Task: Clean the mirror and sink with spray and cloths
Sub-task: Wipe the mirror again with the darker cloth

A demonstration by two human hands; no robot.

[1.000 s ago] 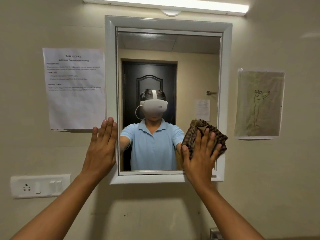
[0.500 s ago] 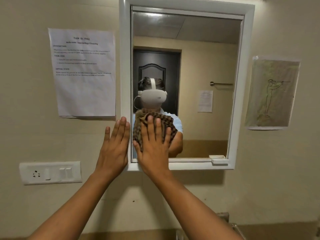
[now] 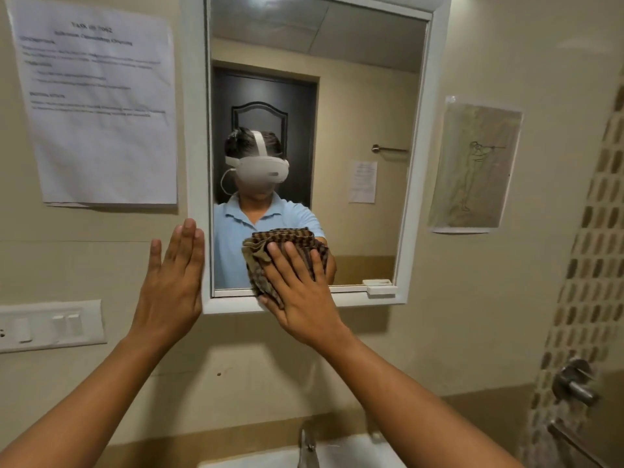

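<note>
Since 0.5 s ago: right hand and checked cloth shifted rightward along the mirror's lower edge. Right fingers straight, spread, pressing the cloth flat on the glass; cloth bunches beyond the fingertips and overlaps the bottom frame. Left hand flat, fingers together, holding nothing, against the frame's left side. Printed sheet above left fingers; switch plate left of that wrist. Drawing right of mirror. Tap and sink below both forearms.
</note>
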